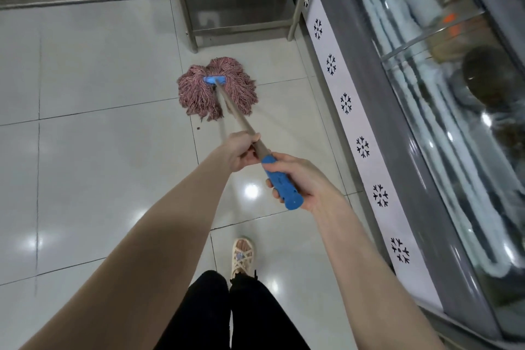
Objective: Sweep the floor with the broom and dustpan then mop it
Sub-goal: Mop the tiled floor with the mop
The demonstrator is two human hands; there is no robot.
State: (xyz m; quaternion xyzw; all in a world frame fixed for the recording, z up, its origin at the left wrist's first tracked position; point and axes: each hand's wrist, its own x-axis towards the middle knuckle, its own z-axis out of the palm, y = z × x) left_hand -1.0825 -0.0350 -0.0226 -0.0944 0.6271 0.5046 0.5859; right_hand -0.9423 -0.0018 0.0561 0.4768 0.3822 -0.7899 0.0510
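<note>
Mop in two-handed use on the tiled floor (99,79). The pink string mop head (199,94) lies spread flat on the floor, toward its far edge, just in front of the foot of a steel-framed cabinet (193,23). The shaft (235,111) slopes back from it to the person. The left hand (241,152) holds the shaft with fingers curled round it; just behind, the right hand (304,179) has its fingers clamped on the blue grip (284,187) at the shaft's end. A small dark speck (199,128) lies near the mop head. A glass-fronted freezer (426,94) with a snowflake band (346,102) lines the floor's right edge; one sandalled foot (243,256) stands below the hands.
</note>
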